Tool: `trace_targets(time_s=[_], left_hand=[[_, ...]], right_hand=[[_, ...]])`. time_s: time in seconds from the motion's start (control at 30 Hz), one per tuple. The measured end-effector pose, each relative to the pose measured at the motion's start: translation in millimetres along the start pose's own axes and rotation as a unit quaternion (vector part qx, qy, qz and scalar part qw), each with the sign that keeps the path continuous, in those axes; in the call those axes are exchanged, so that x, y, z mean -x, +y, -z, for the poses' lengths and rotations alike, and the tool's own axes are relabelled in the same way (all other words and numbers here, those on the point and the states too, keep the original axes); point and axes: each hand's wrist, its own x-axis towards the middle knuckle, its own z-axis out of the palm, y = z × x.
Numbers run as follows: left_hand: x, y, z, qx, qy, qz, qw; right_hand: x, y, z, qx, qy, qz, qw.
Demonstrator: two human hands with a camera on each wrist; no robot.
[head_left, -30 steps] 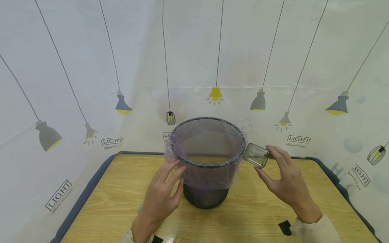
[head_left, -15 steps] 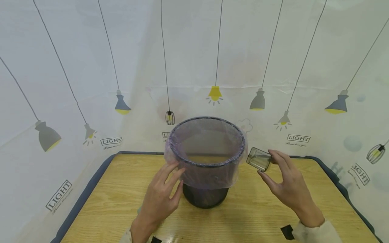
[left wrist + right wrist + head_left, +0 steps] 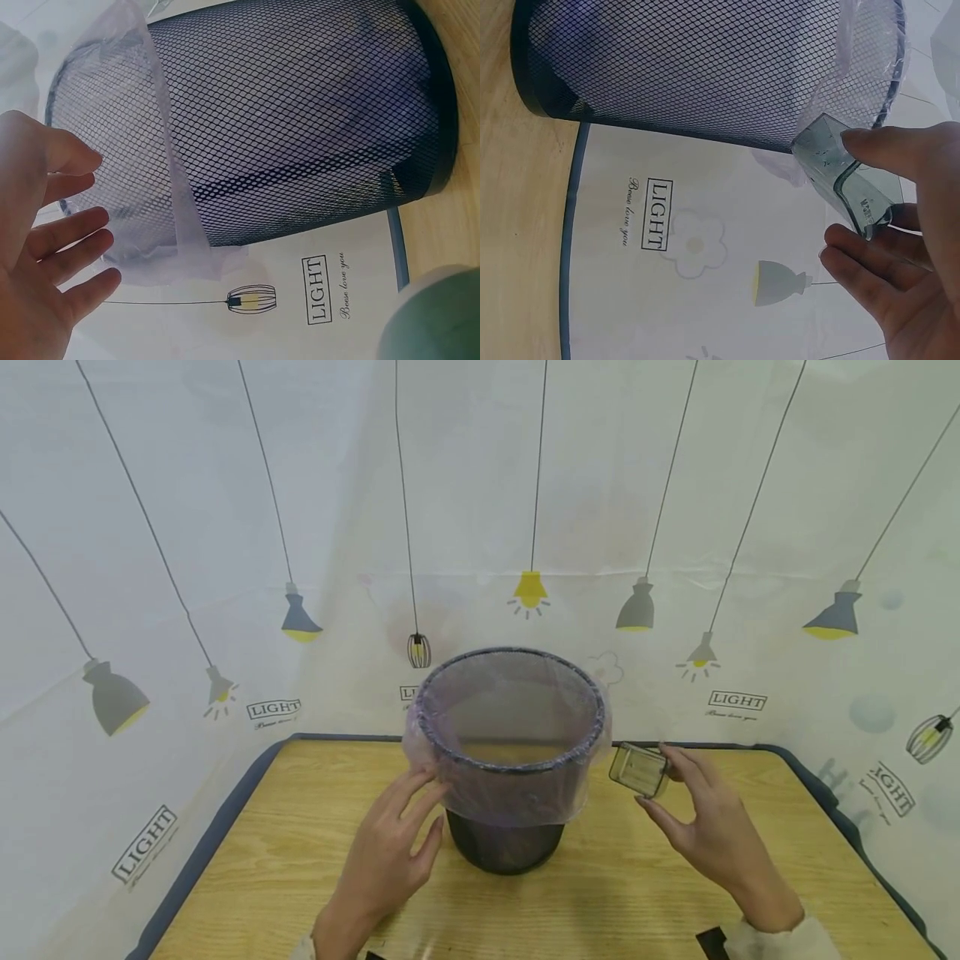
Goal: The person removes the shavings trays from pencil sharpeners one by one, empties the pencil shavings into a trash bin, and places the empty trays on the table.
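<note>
A black mesh wastebasket (image 3: 504,847) stands upright on the table. A thin, see-through purple bin liner (image 3: 517,797) is folded over its rim. Beside the basket's right side, my right hand (image 3: 712,827) pinches a small clear grey-green plastic box (image 3: 637,768) between thumb and fingers. In the right wrist view the box (image 3: 840,176) shows a wavy cut edge and small print, and it overlaps the liner. My left hand (image 3: 393,843) has its fingers loosely extended at the liner's left side. The left wrist view shows that hand (image 3: 52,225) holding nothing.
A wooden table (image 3: 285,827) with a dark blue edge carries the basket. A rounded green thing (image 3: 435,319) sits low in the left wrist view. White sheeting (image 3: 480,485) printed with lamps surrounds the table's back and sides.
My right hand has drawn the clear box down and slightly right, away from the basket's rim, and tilted it. The left hand has shifted slightly left and down.
</note>
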Motion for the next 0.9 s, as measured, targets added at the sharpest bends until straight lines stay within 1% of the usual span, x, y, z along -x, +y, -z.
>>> trace_targets(time_s=[0.47,0.73,0.9], left_hand=[[12.2,-10.3,-3.3,-0.006,-0.015,0.007,0.9999],[17.1,-13.7,-5.0,-0.015,-0.016,0.008,0.9997],[19.3,-14.7,-5.4,-0.017,-0.021,0.009,0.9996]], right_hand=[[15.6,1.2,-7.6,-0.007,-0.022,-0.038,0.9990],[25.6,4.1,-11.8,-0.007,-0.040,-0.056,0.9976],[33.0,7.8,-16.2,-0.018,-0.047,-0.064,0.9967]])
